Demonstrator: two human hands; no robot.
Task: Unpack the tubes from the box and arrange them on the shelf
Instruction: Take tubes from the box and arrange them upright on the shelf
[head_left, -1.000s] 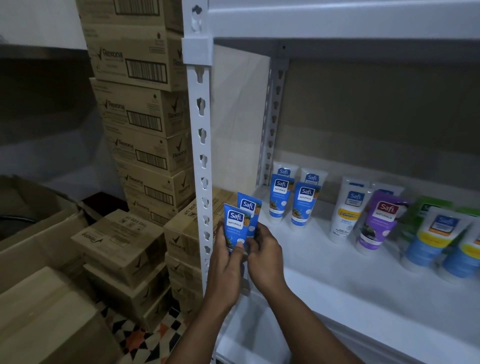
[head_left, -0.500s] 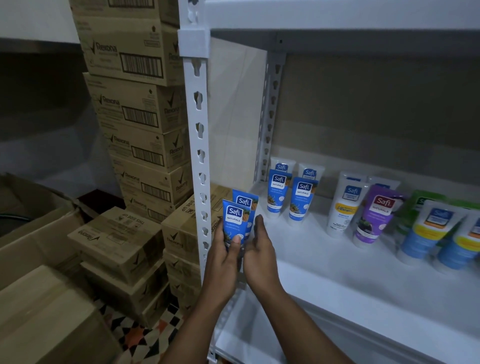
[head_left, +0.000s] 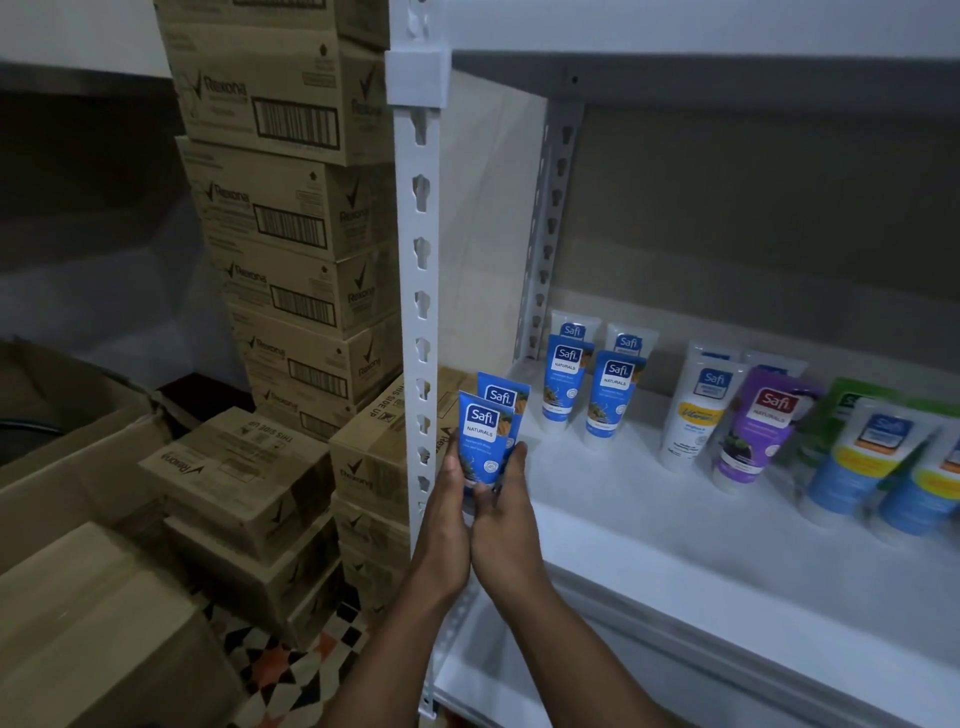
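**Two blue tubes held at the shelf's left end**

Since the earlier frame the held tubes are seen slightly higher and nearer the white upright (head_left: 422, 312). The front blue tube (head_left: 483, 439) is clasped upright in the left hand (head_left: 451, 512), and the rear blue tube (head_left: 503, 397) is pinched by the right hand (head_left: 506, 519); both grips are closed on the tubes. They are held over the shelf (head_left: 675, 545) edge, just beside the upright. Further tubes are stood in rows along the back. Stacked cartons (head_left: 291, 208) are seen to the left.
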